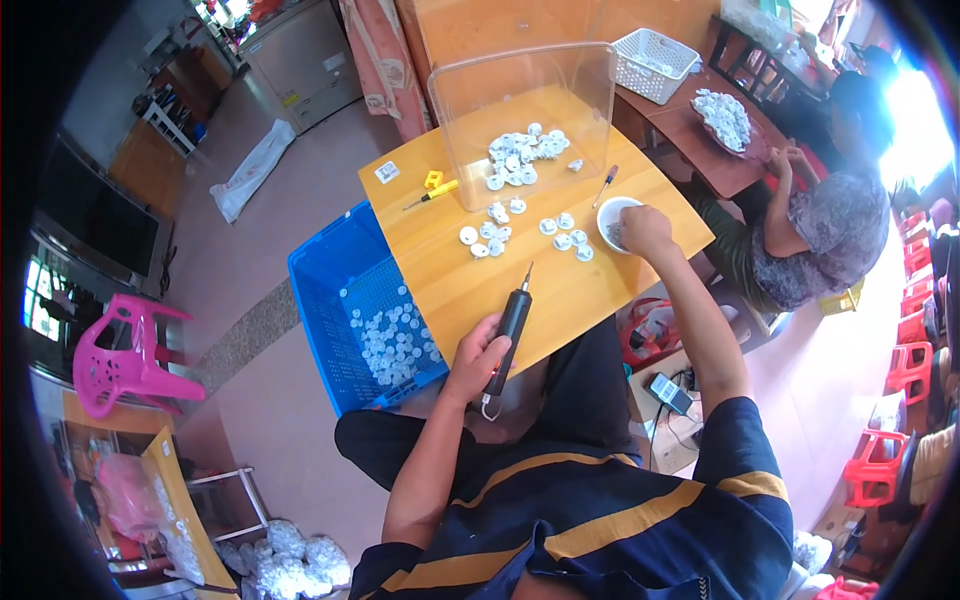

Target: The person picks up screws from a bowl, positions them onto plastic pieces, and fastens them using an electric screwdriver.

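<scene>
Your left grip (478, 358) is wrapped around the black power screwdriver (511, 328), thumb laid across the barrel, near the close edge of the table (455, 300); the bit points away from you; the driver should feel stiff and fairly weighty, its casing probably smooth, so the thick middle of the barrel looks the best hold, clear of the bit. Down by your left knee, beside the table, sits the blue crate (325, 285), with many white discs in it.

Your right grip (646, 230) reaches into the white bowl (611, 206) at the table's right side; the fingertips are hidden, so I cannot tell whether they are spread or pinching; the small greyish pieces (613, 234) in there are probably hard, light and easy to drop, best taken one at a time between thumb and forefinger.

Left of the bowl lie loose white discs (562, 242); they look like light, rigid plastic, perhaps slippery, and best held by the rim; farther left sits another cluster (496, 246). Beyond these, a slim screwdriver (606, 184) lies behind the bowl, a yellow screwdriver (432, 195) toward the left edge; a pile of discs (520, 158) shows through the clear bin (520, 59).

Past your table, a co-worker (825, 235) sits at the right.
</scene>
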`<state>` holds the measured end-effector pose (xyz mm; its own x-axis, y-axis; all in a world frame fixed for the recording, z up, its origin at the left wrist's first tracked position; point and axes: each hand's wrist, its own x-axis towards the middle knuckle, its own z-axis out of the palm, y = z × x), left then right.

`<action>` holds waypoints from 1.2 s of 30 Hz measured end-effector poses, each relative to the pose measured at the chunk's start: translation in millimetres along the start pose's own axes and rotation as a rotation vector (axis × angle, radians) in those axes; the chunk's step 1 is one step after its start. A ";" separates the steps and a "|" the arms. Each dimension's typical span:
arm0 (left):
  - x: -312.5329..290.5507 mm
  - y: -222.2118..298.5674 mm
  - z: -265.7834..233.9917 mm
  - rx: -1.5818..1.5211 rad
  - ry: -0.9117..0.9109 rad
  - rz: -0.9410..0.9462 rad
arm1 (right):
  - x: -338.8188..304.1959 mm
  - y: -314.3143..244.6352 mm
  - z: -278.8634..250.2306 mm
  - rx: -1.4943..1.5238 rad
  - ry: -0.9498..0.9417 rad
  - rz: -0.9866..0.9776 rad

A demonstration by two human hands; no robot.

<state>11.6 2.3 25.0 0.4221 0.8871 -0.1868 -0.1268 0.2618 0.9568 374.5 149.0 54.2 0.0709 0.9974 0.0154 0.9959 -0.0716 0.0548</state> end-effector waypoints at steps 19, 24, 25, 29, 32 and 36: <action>-2.9 6.1 5.6 0.005 0.046 0.029 | -59.7 -94.6 11.8 1.868 -0.115 0.047; -0.7 -0.3 4.4 0.022 0.027 0.058 | -64.8 -126.3 26.9 1.991 -0.247 -0.003; -0.7 -0.9 4.5 0.020 0.032 0.061 | -64.9 -129.2 27.6 1.988 -0.251 -0.007; -0.9 -1.3 6.2 0.013 0.045 0.069 | -61.9 -130.5 31.5 2.019 -0.283 -0.011; -1.0 -7.5 4.2 0.016 0.037 0.090 | -57.9 -129.3 30.3 2.011 -0.309 -0.020; -1.8 -10.6 4.4 0.022 0.049 0.107 | -56.8 -127.3 23.7 1.965 -0.352 -0.070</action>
<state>16.1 -3.7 16.2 0.3623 0.9274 -0.0932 -0.1485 0.1562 0.9765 245.0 101.7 22.7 -0.2017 0.9730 -0.1123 -0.3327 -0.1759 -0.9265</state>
